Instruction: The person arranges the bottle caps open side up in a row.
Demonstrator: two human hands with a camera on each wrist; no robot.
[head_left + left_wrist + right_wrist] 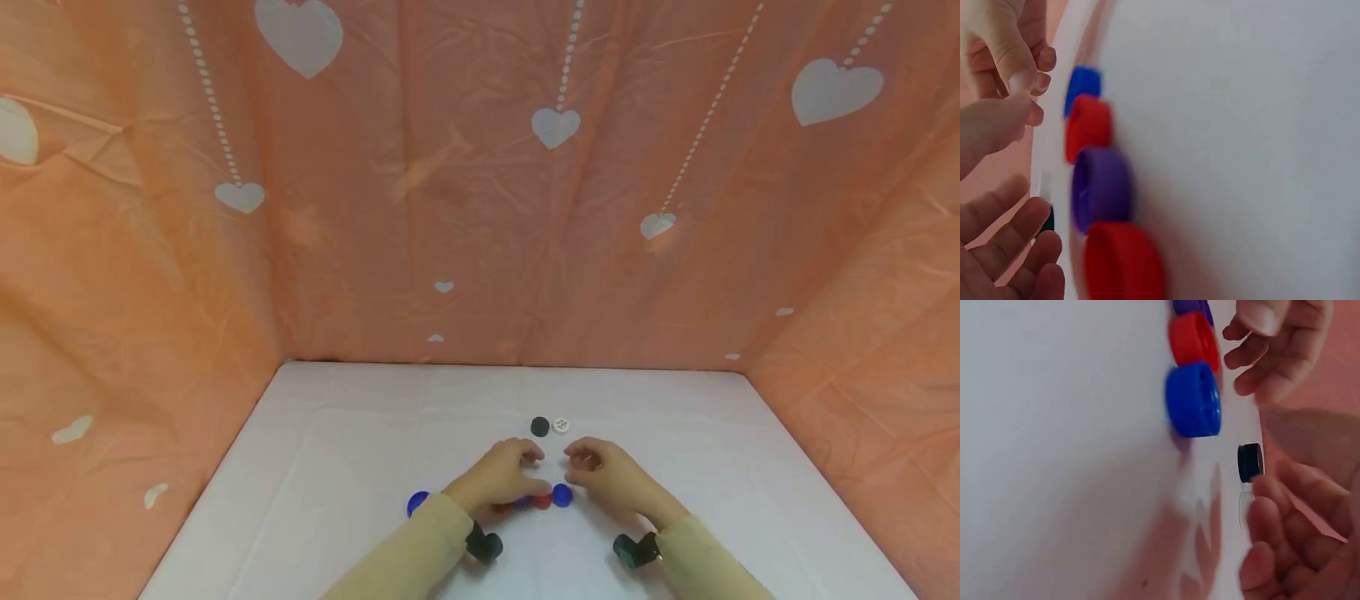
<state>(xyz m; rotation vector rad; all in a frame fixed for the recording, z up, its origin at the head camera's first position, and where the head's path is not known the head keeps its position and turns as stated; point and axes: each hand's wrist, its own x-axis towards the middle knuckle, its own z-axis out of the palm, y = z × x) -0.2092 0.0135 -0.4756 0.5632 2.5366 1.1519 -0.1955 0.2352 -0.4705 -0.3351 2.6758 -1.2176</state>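
A row of bottle caps lies on the white table, near the hands: a blue cap (562,495) at the right end, then a red cap (1191,339), a purple cap (1104,187) and another red cap (1125,262). My left hand (501,473) hovers beside the row, fingers loosely bent, thumb apart, nothing held. Opposite it, my right hand (611,475) has its fingers loosely bent with nothing between them. Beyond both hands lie a black cap (540,427) and a white cap (561,425), side by side. Part of another blue cap (417,502) shows left of my left wrist.
The white table (352,433) is bounded at the back and sides by orange cloth (480,208) with pale hearts. A dark wrist camera (483,543) is strapped to the left wrist, and another dark camera (636,550) to the right.
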